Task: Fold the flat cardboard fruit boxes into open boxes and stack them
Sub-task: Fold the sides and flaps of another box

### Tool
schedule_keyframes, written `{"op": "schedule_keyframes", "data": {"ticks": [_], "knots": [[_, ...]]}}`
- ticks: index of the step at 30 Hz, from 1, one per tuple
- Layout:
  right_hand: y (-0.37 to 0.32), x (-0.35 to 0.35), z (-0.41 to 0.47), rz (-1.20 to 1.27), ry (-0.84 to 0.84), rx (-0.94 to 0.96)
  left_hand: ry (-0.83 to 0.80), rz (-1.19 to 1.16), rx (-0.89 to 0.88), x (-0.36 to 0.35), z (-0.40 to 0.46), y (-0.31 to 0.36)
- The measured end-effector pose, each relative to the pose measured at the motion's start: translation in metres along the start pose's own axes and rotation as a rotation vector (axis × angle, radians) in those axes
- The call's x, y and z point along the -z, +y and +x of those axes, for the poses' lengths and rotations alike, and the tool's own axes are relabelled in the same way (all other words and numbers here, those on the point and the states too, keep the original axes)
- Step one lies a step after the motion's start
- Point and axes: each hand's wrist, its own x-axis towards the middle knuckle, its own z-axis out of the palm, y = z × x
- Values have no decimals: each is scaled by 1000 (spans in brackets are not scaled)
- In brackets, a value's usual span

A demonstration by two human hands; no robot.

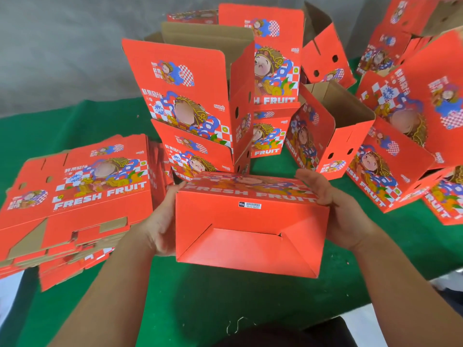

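We hold the folded fruit box (248, 226) bottom-up, left hand (160, 221) and right hand (335, 204) spread flat against its sides, likely checking the locked base flaps (238, 246).

Folded box (248, 221) between left hand (160, 221) and right hand (335, 209) | flat box stack (75, 196) left of the left hand | stacked open boxes (198, 101) beyond both hands — more open boxes (400, 146) right of the right hand | all on the table (225, 296)
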Motion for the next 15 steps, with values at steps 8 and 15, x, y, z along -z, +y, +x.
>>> {"op": "schedule_keyframes", "data": {"ticks": [8,15], "knots": [[-5,22,-10,91,283,-155,-139,115,84,-26,-3,-9],[-12,45,-31,-193,448,-497,-143,137,-129,-70,5,-28]]}}
